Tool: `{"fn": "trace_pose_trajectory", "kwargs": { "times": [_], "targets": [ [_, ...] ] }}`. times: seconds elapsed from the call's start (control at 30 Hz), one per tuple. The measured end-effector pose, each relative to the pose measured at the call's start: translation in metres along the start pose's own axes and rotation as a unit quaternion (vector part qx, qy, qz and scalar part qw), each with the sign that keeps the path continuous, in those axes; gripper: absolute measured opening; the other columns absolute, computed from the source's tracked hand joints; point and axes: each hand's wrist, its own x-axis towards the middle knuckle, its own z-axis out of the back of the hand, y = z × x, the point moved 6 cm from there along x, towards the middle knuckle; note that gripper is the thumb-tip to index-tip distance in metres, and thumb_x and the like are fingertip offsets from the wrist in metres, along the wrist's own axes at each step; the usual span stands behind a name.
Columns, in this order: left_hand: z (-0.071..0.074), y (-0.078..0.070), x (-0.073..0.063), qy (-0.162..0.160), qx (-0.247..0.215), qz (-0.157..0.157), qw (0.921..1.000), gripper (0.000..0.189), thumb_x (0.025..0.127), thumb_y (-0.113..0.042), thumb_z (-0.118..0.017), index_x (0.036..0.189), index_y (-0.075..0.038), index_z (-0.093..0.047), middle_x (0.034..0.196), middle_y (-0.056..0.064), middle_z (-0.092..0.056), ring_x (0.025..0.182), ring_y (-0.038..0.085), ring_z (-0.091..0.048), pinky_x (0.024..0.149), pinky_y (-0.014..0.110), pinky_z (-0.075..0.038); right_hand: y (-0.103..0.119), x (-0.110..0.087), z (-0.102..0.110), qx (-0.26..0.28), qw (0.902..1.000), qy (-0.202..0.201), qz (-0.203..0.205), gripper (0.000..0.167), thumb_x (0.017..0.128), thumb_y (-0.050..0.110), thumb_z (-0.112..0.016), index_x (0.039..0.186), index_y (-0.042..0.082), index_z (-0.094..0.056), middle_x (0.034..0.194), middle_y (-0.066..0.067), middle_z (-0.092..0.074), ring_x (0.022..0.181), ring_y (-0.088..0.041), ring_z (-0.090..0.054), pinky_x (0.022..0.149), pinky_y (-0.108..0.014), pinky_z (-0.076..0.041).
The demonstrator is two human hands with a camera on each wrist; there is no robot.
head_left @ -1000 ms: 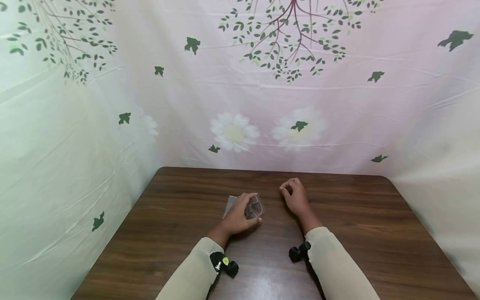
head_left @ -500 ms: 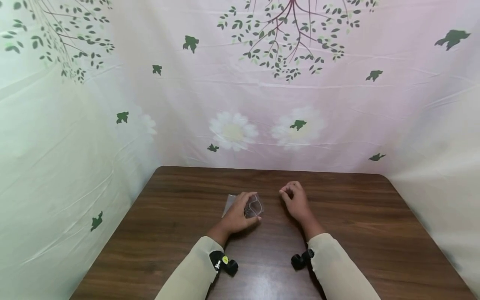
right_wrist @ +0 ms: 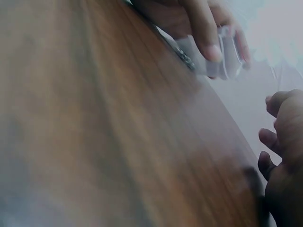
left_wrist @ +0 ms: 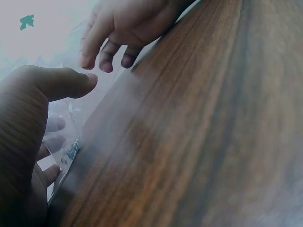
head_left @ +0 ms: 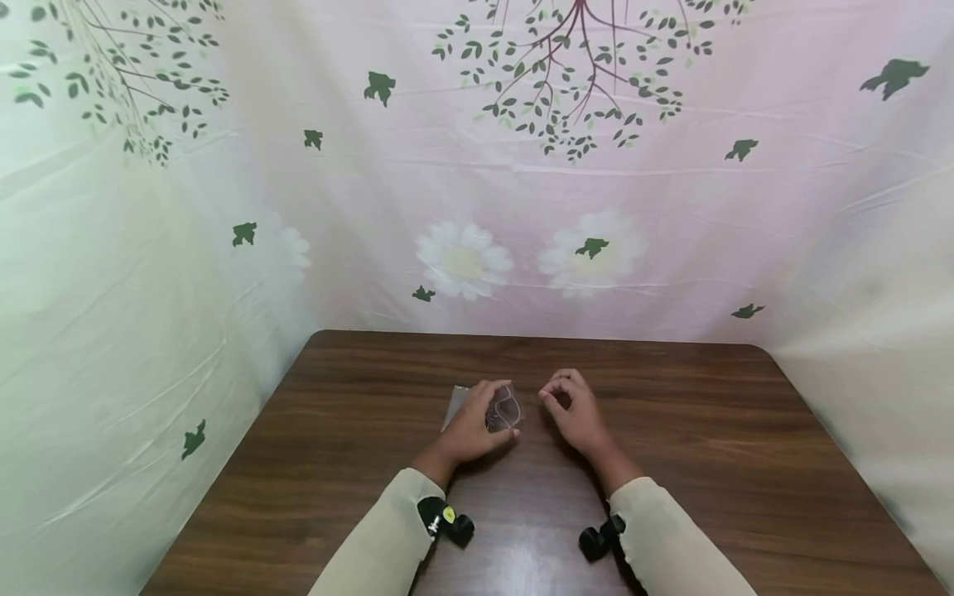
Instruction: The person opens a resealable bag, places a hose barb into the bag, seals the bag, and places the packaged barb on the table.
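Note:
My left hand (head_left: 471,430) holds a clear plastic bag (head_left: 507,410) low over the table, with thumb and fingers spread round it. A thin pale line loops across the bag in the head view. Small shiny pieces (left_wrist: 71,152) sit at the bottom of the bag in the left wrist view. To the right, my right hand (head_left: 580,418) hovers near the bag, its fingers loosely bent and nothing seen between them. In the right wrist view the left thumb lies in front of the bag (right_wrist: 229,56), and the right fingers (right_wrist: 271,139) are apart from it.
Brown wood-grain table (head_left: 358,430) lies under both hands. A pale cloth (head_left: 514,207) printed with flowers, leaves and birds hangs behind its far edge and along both sides. Each wrist carries a small black camera (head_left: 462,531).
My right hand has come back toward me and shifted left, closer to the bag. The left hand and the bag stay nearly where they were.

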Motion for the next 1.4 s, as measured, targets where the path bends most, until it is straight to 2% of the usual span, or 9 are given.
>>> {"fn": "trace_pose_trajectory", "kwargs": {
  "times": [0.1, 0.2, 0.4, 0.57, 0.77, 0.93, 1.17, 1.3, 1.4],
  "targets": [
    [-0.001, 0.000, -0.001, -0.002, -0.003, 0.001, 1.0000, 0.084, 0.091, -0.029, -0.088, 0.161, -0.010, -0.047, 0.147, 0.010, -0.058, 0.132, 0.023, -0.057, 0.109, 0.046, -0.052, 0.004, -0.005, -0.006, 0.015, 0.9999, -0.005, 0.001, 0.009, 0.100, -0.002, -0.075, 0.092, 0.003, -0.075, 0.121, -0.017, -0.062, 0.105, -0.021, -0.057, 0.083, -0.023, -0.048],
    [-0.002, 0.000, -0.001, -0.002, -0.004, -0.002, 1.0000, 0.083, 0.091, -0.029, -0.088, 0.161, -0.009, -0.047, 0.147, 0.011, -0.058, 0.131, 0.024, -0.057, 0.108, 0.046, -0.051, 0.009, -0.009, -0.011, 0.019, 0.9994, -0.011, 0.025, 0.008, 0.098, -0.004, -0.075, 0.092, 0.001, -0.075, 0.121, -0.021, -0.063, 0.099, -0.027, -0.059, 0.078, -0.027, -0.048],
    [0.000, -0.001, 0.000, 0.000, 0.001, -0.006, 1.0000, 0.082, 0.092, -0.029, -0.087, 0.161, -0.010, -0.047, 0.148, 0.011, -0.058, 0.130, 0.024, -0.057, 0.107, 0.043, -0.052, 0.018, -0.011, -0.018, 0.032, 0.9978, 0.011, 0.057, 0.003, 0.096, -0.001, -0.080, 0.095, -0.003, -0.078, 0.122, -0.021, -0.061, 0.087, -0.028, -0.057, 0.070, -0.024, -0.046],
    [0.001, 0.000, 0.000, -0.004, 0.010, -0.009, 0.9999, 0.082, 0.093, -0.031, -0.086, 0.161, -0.009, -0.047, 0.148, 0.011, -0.058, 0.129, 0.024, -0.057, 0.104, 0.041, -0.053, 0.021, -0.011, -0.023, 0.028, 0.9964, 0.035, 0.072, 0.004, 0.096, 0.002, -0.080, 0.100, 0.002, -0.081, 0.129, -0.026, -0.057, 0.094, -0.020, -0.056, 0.073, -0.022, -0.050],
    [0.000, 0.001, 0.000, 0.000, 0.004, -0.005, 1.0000, 0.082, 0.093, -0.032, -0.086, 0.161, -0.010, -0.046, 0.149, 0.012, -0.058, 0.131, 0.025, -0.057, 0.107, 0.043, -0.052, 0.020, -0.013, -0.024, 0.026, 0.9955, 0.054, 0.074, 0.009, 0.099, 0.005, -0.078, 0.107, 0.006, -0.083, 0.138, -0.024, -0.053, 0.113, -0.023, -0.055, 0.077, -0.023, -0.052],
    [-0.001, 0.000, 0.000, -0.001, 0.001, 0.001, 1.0000, 0.082, 0.092, -0.033, -0.086, 0.162, -0.013, -0.046, 0.149, 0.011, -0.058, 0.131, 0.024, -0.057, 0.107, 0.042, -0.052, 0.019, -0.013, -0.021, 0.015, 0.9971, 0.031, 0.068, 0.013, 0.099, 0.005, -0.078, 0.111, 0.006, -0.082, 0.140, -0.022, -0.054, 0.115, -0.026, -0.055, 0.075, -0.025, -0.051],
    [0.001, 0.001, 0.000, -0.015, -0.003, 0.010, 0.9998, 0.083, 0.092, -0.029, -0.087, 0.162, -0.013, -0.045, 0.147, 0.010, -0.058, 0.130, 0.023, -0.057, 0.109, 0.043, -0.052, 0.019, -0.012, -0.019, 0.010, 0.9994, -0.016, 0.028, 0.017, 0.098, -0.001, -0.076, 0.115, -0.005, -0.076, 0.145, -0.026, -0.049, 0.102, -0.036, -0.054, 0.069, -0.028, -0.045],
    [0.004, 0.000, 0.000, -0.034, -0.015, 0.011, 0.9992, 0.084, 0.093, -0.028, -0.087, 0.162, -0.010, -0.044, 0.144, 0.012, -0.058, 0.128, 0.025, -0.059, 0.108, 0.045, -0.052, 0.020, -0.011, -0.020, 0.004, 0.9995, -0.025, 0.019, 0.018, 0.098, -0.005, -0.074, 0.115, -0.010, -0.073, 0.145, -0.032, -0.047, 0.096, -0.027, -0.051, 0.069, -0.026, -0.044],
    [0.007, -0.002, 0.001, -0.048, -0.024, 0.007, 0.9985, 0.086, 0.093, -0.028, -0.087, 0.163, -0.006, -0.043, 0.144, 0.014, -0.058, 0.128, 0.027, -0.059, 0.109, 0.048, -0.052, 0.020, -0.010, -0.018, 0.002, 0.9991, -0.034, 0.023, 0.017, 0.098, -0.004, -0.074, 0.115, -0.008, -0.074, 0.145, -0.031, -0.048, 0.093, -0.021, -0.049, 0.069, -0.025, -0.043]
  ]
}}
